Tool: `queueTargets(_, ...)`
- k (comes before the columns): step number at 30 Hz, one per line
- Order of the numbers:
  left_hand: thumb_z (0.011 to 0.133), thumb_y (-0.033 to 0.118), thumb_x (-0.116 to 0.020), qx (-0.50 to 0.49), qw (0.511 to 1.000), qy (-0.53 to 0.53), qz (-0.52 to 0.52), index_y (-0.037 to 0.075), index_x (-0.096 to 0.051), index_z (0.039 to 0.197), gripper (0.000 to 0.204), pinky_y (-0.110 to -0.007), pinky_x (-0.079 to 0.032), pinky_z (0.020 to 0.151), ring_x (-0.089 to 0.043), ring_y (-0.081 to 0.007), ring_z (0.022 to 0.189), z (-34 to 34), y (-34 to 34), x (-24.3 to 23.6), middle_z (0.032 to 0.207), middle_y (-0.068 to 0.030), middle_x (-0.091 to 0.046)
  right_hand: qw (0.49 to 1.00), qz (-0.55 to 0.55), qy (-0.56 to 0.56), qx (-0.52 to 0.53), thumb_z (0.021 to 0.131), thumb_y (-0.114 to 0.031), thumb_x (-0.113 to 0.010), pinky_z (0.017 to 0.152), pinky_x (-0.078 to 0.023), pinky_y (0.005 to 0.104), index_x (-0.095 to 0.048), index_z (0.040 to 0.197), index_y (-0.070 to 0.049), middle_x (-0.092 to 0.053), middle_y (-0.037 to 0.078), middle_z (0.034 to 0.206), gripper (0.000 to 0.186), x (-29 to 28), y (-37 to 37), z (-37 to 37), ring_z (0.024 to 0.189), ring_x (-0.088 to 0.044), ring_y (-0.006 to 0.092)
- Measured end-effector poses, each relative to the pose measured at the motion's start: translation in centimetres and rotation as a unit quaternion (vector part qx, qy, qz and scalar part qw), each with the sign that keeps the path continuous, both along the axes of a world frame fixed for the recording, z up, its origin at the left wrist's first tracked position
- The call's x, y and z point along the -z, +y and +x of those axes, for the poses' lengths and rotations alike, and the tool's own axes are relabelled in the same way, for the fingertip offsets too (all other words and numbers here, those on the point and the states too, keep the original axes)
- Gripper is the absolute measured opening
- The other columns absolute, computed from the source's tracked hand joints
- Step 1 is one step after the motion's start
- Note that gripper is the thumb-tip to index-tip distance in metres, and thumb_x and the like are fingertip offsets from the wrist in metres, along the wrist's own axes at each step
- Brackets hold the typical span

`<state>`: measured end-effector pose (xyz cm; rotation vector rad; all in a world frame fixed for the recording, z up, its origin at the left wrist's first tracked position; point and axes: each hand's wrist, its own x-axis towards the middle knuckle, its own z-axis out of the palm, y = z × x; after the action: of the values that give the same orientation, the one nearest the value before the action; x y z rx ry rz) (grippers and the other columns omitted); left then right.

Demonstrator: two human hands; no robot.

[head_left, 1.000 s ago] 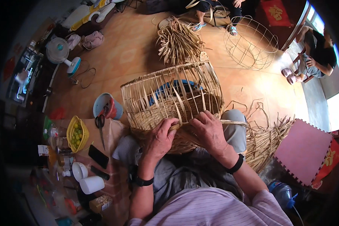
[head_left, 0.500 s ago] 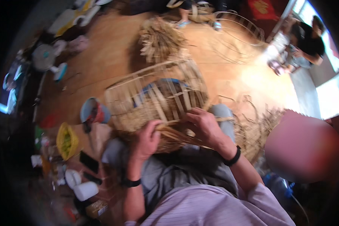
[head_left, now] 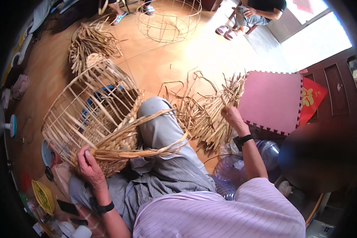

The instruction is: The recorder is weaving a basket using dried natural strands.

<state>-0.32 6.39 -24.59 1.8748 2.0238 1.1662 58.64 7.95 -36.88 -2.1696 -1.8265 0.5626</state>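
A half-woven basket [head_left: 125, 156] leans on my left thigh, its bare pale ribs standing out above a tightly plaited part. My left hand [head_left: 92, 168] is closed on the dried straw strands at the basket's near edge. Long loose ends of these strands [head_left: 154, 152] trail right across my raised knee. To the right, my right hand [head_left: 233, 118] reaches over a spread bundle of dried stalks [head_left: 210, 123]. Its fingers are curled closed at the bundle, and what they hold, if anything, is hidden.
Another sheaf of stalks [head_left: 89, 45] lies beyond the basket. A round frame of thin ribs [head_left: 170, 22] stands on the far floor. A pink foam mat [head_left: 270, 101] and clear plastic bottles [head_left: 230, 170] are at the right. Someone sits far right; a yellow basket [head_left: 43, 197] is lower left.
My right hand has left the basket's edge and reached right to the stalk bundle. My left hand stays on the strands. The view has swung right, so the basket appears farther left.
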Motion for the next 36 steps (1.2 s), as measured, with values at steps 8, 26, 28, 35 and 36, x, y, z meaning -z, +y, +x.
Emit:
queueTargets(8,0.106,0.010,-0.047,-0.034,0.998,0.055,0.012,0.000,-0.063,0.116,0.021,-0.041,-0.052,0.086,-0.067,-0.0333,0.096,-0.5,-0.1,1.4,0.106,-0.0167,-0.068,0.925,-0.302,0.191,0.131,0.082,-0.018,-0.071,0.073,-0.057,0.0410,-0.072,0.102,0.003,-0.073,0.021,0.089,0.029,15.1,-11.6,-2.6,0.081,-0.073,0.0326)
queueTargets(26,0.107,0.017,-0.044,-0.051,0.995,0.082,-0.022,-0.001,-0.061,0.117,0.026,-0.039,-0.048,0.092,-0.064,-0.0300,0.101,-0.7,-0.4,1.0,0.108,-0.0154,-0.067,0.970,-0.237,0.053,-0.004,0.094,-0.031,-0.065,0.094,-0.053,0.0510,-0.069,0.117,-0.005,-0.060,0.023,0.134,0.035,24.5,-6.5,-15.8,0.115,-0.063,0.0430)
queueTargets(28,0.106,0.015,-0.045,-0.047,0.994,0.095,-0.006,-0.001,-0.061,0.116,0.025,-0.040,-0.049,0.090,-0.064,-0.0318,0.098,-0.7,-0.3,1.1,0.106,-0.0162,-0.067,0.972,-0.220,0.087,0.009,0.092,-0.029,-0.067,0.091,-0.053,0.0515,-0.070,0.112,-0.004,-0.064,0.025,0.126,0.032,24.8,-6.3,-15.6,0.110,-0.064,0.0433)
queueTargets(35,0.106,0.012,-0.045,-0.041,0.996,0.085,0.008,-0.002,-0.061,0.115,0.024,-0.043,-0.050,0.089,-0.064,-0.0341,0.097,-0.4,-0.3,1.5,0.106,-0.0175,-0.067,0.950,-0.096,0.257,0.150,0.083,-0.004,-0.063,0.068,-0.055,0.0328,-0.073,0.102,0.004,-0.074,0.014,0.087,0.023,19.4,-5.3,-13.5,0.072,-0.067,0.0189)
queueTargets(36,0.106,0.012,-0.045,-0.038,0.996,0.079,0.008,-0.002,-0.061,0.115,0.024,-0.043,-0.050,0.089,-0.064,-0.0341,0.097,-0.5,-0.3,1.7,0.106,-0.0175,-0.067,0.921,-0.078,0.328,0.194,0.083,-0.001,-0.060,0.069,-0.054,0.0315,-0.073,0.105,0.003,-0.074,0.011,0.088,0.026,19.2,-5.2,-12.9,0.073,-0.066,0.0164)
